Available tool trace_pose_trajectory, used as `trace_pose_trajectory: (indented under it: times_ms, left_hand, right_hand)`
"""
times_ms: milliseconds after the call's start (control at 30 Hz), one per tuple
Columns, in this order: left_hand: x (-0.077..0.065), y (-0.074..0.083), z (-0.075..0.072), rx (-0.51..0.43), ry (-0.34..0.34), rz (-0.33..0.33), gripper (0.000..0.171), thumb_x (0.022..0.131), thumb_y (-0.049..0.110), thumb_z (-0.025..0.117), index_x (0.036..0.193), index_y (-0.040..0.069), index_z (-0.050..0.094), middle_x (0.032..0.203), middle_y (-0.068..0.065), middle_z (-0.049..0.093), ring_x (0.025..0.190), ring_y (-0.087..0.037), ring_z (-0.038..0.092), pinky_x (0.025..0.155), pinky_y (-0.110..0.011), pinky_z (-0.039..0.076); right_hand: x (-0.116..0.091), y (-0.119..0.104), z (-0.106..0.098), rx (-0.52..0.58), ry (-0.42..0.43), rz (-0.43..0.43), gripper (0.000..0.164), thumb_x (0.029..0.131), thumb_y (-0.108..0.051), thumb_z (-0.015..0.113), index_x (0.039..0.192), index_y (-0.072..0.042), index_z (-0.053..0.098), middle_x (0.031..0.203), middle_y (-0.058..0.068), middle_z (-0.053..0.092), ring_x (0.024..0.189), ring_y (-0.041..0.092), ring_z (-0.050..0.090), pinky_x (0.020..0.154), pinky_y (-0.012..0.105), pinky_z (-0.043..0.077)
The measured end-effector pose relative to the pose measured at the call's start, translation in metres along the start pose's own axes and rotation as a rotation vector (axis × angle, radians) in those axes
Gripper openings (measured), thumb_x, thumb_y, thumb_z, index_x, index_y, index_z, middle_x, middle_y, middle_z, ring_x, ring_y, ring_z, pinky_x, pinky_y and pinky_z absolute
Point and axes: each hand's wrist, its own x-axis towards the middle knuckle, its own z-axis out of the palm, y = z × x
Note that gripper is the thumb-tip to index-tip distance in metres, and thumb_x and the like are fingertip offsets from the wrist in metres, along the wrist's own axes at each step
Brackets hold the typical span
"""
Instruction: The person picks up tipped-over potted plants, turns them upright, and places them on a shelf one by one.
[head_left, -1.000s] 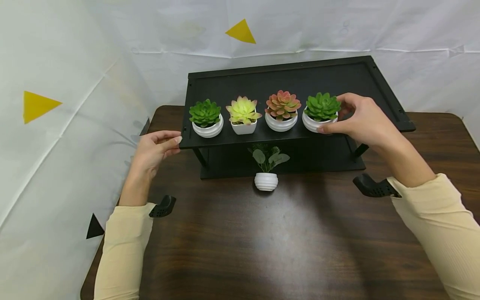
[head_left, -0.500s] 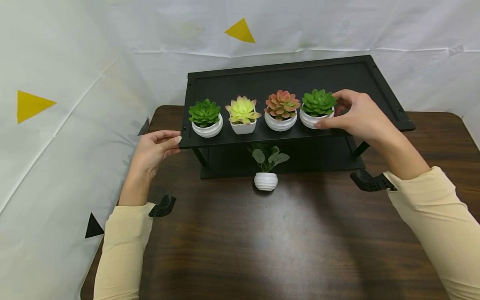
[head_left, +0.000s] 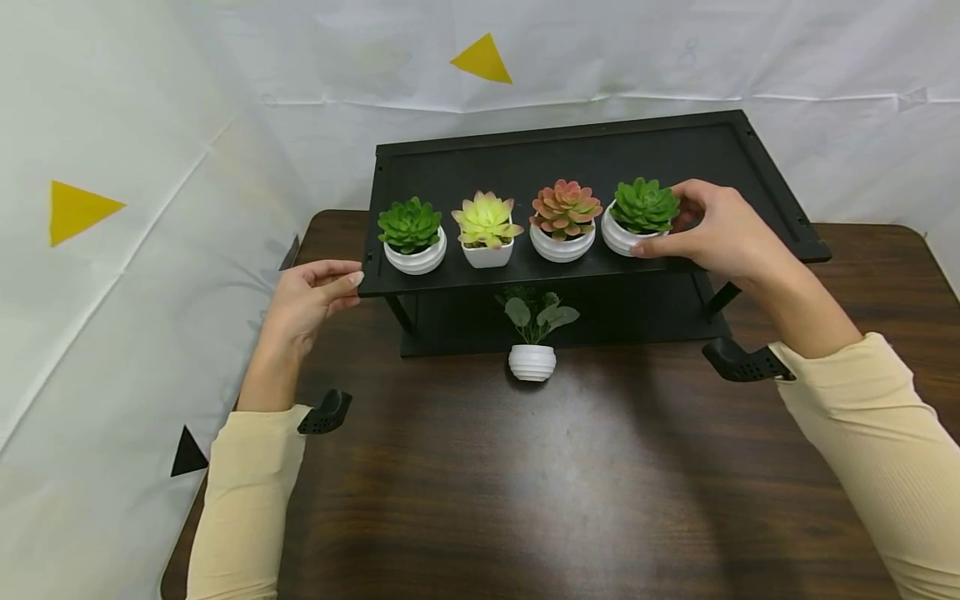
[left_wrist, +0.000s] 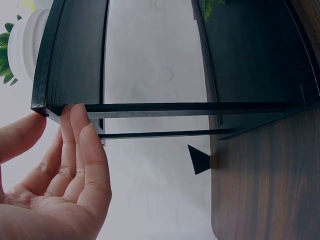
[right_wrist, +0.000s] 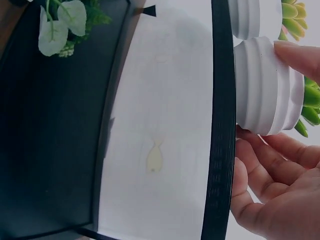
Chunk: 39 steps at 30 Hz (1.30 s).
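My right hand (head_left: pixel 723 229) grips the white ribbed pot (right_wrist: pixel 265 87) of a green succulent (head_left: pixel 645 206), the rightmost in a row on the black shelf's top board (head_left: pixel 555 154). Thumb and fingers lie on opposite sides of this pot, which leans slightly in the head view. To its left stand a reddish succulent (head_left: pixel 566 210), a yellow-green succulent (head_left: pixel 486 221) in a square pot and another green succulent (head_left: pixel 411 227). At the shelf's front left corner, my left hand (head_left: pixel 311 296) pinches the board between thumb and fingers; the left wrist view shows the fingertips (left_wrist: pixel 77 112) beside a shelf leg.
A leafy plant in a white pot (head_left: pixel 532 363) stands on the brown wooden table (head_left: pixel 480 483), just before the lower black board (head_left: pixel 637 321). White sheeting with yellow and black triangles hangs behind and on the left.
My right hand has shifted the rightmost succulent back and leftward, close to the reddish one, then slightly right again, and its pot now leans. My left hand stays at the shelf corner.
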Motion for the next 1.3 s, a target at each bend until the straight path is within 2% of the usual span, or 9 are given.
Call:
trace_pose_trajectory:
  times_ms: [400,667,900,1067,1300]
  left_hand:
    - [0.0,0.0,0.001,-0.001,0.008,0.003,0.035,0.084,0.008,0.066,0.112,-0.011,0.055,0.087,-0.001,0.062,0.067,-0.01,0.059,0.07,-0.021,0.053]
    - [-0.001,0.0,0.001,0.015,0.004,0.005,0.035,0.085,0.008,0.065,0.112,-0.011,0.054,0.088,-0.001,0.061,0.068,-0.01,0.059,0.072,-0.022,0.053]
    - [-0.002,0.0,0.0,0.03,0.002,0.0,0.036,0.086,0.01,0.064,0.113,-0.011,0.054,0.09,-0.001,0.06,0.069,-0.011,0.058,0.072,-0.021,0.052]
    - [-0.002,0.0,0.0,0.029,0.001,0.0,0.036,0.086,0.01,0.064,0.113,-0.011,0.054,0.09,-0.001,0.059,0.069,-0.01,0.058,0.07,-0.019,0.052]
    - [-0.001,0.0,0.001,0.01,-0.002,0.011,0.033,0.086,0.007,0.063,0.112,-0.012,0.054,0.089,-0.001,0.058,0.068,-0.009,0.057,0.07,-0.02,0.052]
  right_hand:
    - [-0.001,0.0,0.001,0.031,-0.01,-0.005,0.069,0.075,-0.031,0.076,0.127,0.0,0.043,0.098,0.012,0.053,0.088,0.021,0.047,0.069,0.029,0.04]
    - [-0.003,0.003,-0.001,0.01,-0.033,-0.002,0.069,0.076,-0.032,0.075,0.129,-0.001,0.043,0.103,0.015,0.053,0.09,0.021,0.049,0.072,0.032,0.04]
    - [-0.007,0.003,-0.006,-0.001,-0.047,0.001,0.073,0.078,-0.032,0.073,0.134,0.0,0.038,0.116,0.017,0.049,0.095,0.021,0.047,0.07,0.026,0.041]
    - [-0.01,0.004,-0.009,-0.001,-0.043,-0.001,0.067,0.08,-0.031,0.072,0.132,-0.001,0.041,0.116,0.016,0.05,0.09,0.014,0.048,0.065,0.02,0.041]
    - [-0.017,0.008,-0.012,0.018,-0.039,0.019,0.061,0.081,-0.033,0.07,0.127,-0.003,0.044,0.112,0.009,0.051,0.087,0.011,0.048,0.064,0.024,0.039]
